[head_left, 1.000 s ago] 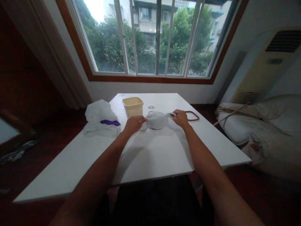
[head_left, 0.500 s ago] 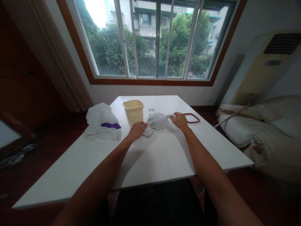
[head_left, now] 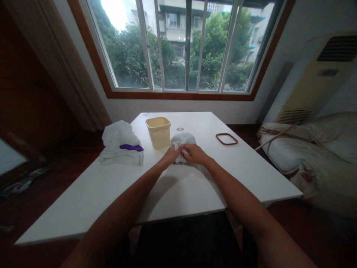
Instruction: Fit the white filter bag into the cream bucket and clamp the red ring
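Note:
A white plastic bag (head_left: 182, 138), bunched into a rounded bundle, rests on the white table (head_left: 192, 190) in front of me. My left hand (head_left: 172, 154) pinches the bag's near side. Right beside it, my right hand (head_left: 194, 153) grips the gathered plastic too, and the fingertips of both hands meet. Whatever the bag contains is hidden. Just left of the bundle stands a cream square bin (head_left: 158, 134), upright, its inside mostly out of sight. Off to the right lies a dark red rounded-square ring (head_left: 227, 139), touched by neither hand.
On the table's left edge sits a clear-white plastic bag pile (head_left: 119, 136) with a purple strip (head_left: 131, 147) across it. A round table fitting (head_left: 180, 129) shows behind the bundle. Large pale sacks (head_left: 304, 156) and a thin stick (head_left: 279, 134) are beyond the right edge.
My hands were apart, stretching a strip of the bag between them; now they have come together over the bundle. The right hand moved left, away from the red ring.

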Demonstrator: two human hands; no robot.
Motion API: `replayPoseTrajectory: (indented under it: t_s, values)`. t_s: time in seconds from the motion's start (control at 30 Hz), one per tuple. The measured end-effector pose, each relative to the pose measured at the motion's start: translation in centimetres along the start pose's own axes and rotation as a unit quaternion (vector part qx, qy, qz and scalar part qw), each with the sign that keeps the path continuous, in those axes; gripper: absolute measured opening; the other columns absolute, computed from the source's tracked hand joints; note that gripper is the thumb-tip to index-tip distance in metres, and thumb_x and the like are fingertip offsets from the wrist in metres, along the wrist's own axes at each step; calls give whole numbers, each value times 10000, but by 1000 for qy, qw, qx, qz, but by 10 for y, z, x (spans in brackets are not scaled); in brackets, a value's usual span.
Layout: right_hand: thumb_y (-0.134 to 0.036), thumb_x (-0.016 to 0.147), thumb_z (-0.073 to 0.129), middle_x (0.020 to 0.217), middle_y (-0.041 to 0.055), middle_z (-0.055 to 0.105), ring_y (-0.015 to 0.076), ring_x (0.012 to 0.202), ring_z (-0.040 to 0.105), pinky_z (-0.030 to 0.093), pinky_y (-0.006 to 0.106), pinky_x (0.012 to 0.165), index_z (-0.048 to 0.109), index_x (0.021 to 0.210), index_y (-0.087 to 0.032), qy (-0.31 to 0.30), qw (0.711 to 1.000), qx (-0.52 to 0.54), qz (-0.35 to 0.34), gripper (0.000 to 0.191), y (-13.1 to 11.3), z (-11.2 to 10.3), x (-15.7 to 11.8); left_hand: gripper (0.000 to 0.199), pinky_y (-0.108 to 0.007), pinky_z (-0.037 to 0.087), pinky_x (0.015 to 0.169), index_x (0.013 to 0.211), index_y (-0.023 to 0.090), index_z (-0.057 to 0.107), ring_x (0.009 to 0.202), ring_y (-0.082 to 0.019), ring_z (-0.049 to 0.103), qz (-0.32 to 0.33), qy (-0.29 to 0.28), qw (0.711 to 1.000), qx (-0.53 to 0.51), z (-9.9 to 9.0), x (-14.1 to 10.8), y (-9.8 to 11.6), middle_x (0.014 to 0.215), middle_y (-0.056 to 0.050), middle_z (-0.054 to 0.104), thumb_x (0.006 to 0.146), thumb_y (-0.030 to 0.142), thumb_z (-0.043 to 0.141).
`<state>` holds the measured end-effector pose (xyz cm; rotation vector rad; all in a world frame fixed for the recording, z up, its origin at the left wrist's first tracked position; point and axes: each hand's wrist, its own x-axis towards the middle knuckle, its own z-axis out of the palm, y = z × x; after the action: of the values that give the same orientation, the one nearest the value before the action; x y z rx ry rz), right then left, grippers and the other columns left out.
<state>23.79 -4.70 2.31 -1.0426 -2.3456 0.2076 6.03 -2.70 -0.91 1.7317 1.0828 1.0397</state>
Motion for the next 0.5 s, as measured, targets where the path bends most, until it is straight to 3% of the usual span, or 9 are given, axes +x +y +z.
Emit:
replayPoseTrajectory:
  t_s: [0.07, 0.13, 0.23, 0.33, 0.43, 0.5]
  values:
    - [-231, 841, 634, 1097, 96, 727, 191, 950, 649, 460, 273, 857, 691, 1083, -135, -35, 997, 53, -32, 267, 1, -1, -1, 547, -333, 512, 848, 979, 136, 657, 914, -223, 657, 30, 13, 999, 6, -1, 0, 0, 931, -109, 720, 849, 651, 527]
    - [-301, 882, 608, 1006, 61, 745, 165, 856, 656, 470, 245, 789, 716, 1010, -146, -56, 993, 107, -12, 228, 5, -3, -2, 508, -346, 506, 879, 980, 131, 663, 958, -238, 653, 35, 27, 999, 21, -3, 1, -1, 992, -119, 720, 841, 607, 555]
    - [-497, 976, 437, 695, 35, 708, 123, 599, 615, 454, 218, 618, 712, 777, -136, -29, 977, 164, 134, 495, 15, -4, 0, 472, -348, 525, 810, 970, 126, 658, 889, -243, 661, 24, 37, 998, 49, -3, 1, -5, 989, -123, 720, 864, 563, 514]
    - [-655, 979, 236, 562, 52, 651, 108, 444, 554, 437, 224, 517, 663, 650, -132, -8, 938, 218, 269, 752, 20, -1, 5, 397, -346, 525, 829, 1006, 152, 632, 895, -233, 660, 62, 31, 991, 119, -1, 0, -6, 1013, -109, 719, 919, 489, 442]
    - [-758, 922, 147, 558, 85, 656, 107, 409, 541, 416, 227, 453, 643, 593, -130, -46, 915, 250, 313, 865, 17, 3, 9, 311, -347, 504, 902, 1012, 166, 612, 936, -223, 655, 131, -6, 965, 227, 3, -3, -1, 1043, -121, 711, 962, 367, 380]
    - [-808, 881, 196, 569, 91, 661, 114, 419, 555, 397, 223, 423, 653, 617, -126, -63, 908, 259, 325, 863, 13, 5, 9, 272, -358, 509, 893, 995, 155, 616, 919, -229, 661, 151, -48, 942, 298, 6, -5, 3, 1032, -143, 709, 951, 268, 373]
